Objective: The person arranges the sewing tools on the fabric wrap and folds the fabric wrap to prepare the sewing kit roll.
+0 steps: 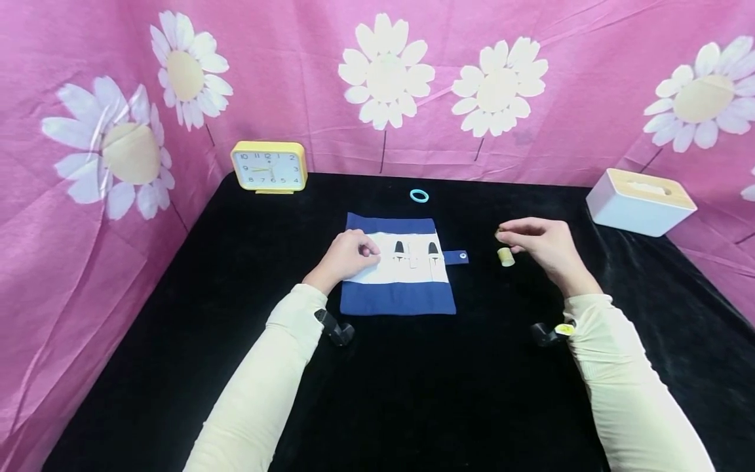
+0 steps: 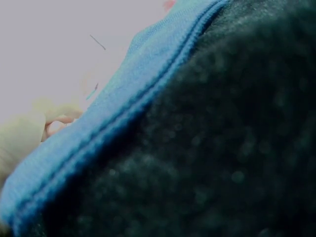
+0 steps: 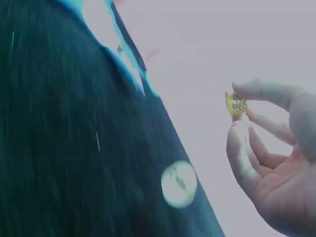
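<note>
My right hand [image 1: 539,244] pinches a small gold thimble [image 3: 237,104] between thumb and fingertips; its dimpled side and flared rim show in the right wrist view. Just below that hand in the head view stands a pale yellow spool [image 1: 505,256], its round end [image 3: 178,184] blurred in the right wrist view. My left hand [image 1: 348,255] rests on the left side of a spread blue tool roll [image 1: 398,299], fingers loosely bent over the white inner panel [image 1: 386,272]. Two dark-handled tools [image 1: 399,249] sit in the panel's loops.
A snap strap [image 1: 456,257] sticks out from the roll's right side. Behind the roll lies a light blue ring [image 1: 419,196]. A yellow clock [image 1: 269,166] stands at the back left, and a white tissue box [image 1: 639,203] with a wooden top at the back right.
</note>
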Motion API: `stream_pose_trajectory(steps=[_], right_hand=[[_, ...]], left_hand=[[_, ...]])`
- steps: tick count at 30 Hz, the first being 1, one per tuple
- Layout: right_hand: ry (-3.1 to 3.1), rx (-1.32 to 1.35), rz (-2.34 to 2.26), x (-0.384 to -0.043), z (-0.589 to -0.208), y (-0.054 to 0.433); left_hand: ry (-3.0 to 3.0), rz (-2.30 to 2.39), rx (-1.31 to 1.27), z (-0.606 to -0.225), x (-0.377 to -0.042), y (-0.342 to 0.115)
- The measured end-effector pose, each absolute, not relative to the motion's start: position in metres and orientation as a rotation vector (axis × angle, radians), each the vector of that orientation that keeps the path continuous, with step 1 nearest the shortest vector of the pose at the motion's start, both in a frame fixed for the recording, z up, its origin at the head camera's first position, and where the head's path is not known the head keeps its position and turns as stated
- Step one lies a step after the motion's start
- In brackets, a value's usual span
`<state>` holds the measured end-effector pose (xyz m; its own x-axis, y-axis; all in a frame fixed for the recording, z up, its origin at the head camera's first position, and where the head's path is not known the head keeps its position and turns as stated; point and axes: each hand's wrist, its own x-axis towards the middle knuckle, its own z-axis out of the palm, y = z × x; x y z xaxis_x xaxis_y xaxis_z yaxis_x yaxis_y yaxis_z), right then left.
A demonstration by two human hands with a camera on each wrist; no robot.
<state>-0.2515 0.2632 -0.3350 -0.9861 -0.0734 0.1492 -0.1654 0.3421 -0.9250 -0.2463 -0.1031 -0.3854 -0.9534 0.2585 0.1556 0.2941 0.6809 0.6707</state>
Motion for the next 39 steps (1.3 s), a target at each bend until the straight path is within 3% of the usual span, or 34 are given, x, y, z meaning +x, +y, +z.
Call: stream_pose_trajectory(steps=[7,20,39], right_hand=[[-2.625,0.372,1.661,-0.260,-0.326,0.202],[-2.750,0.443,1.582,-0.275,-0.351,0.122],[-2.732,0.599,1.561,-0.279,-0.377,0.094]], left_hand=[[-2.833,-1.154,-0.448,-0.383,-0.244,-0.103],[-2.826,-1.133,-0.476,-0.384,-0.246,-0.105],[-2.861,-1.097,-0.467,-0.382,-0.246,-0.105]])
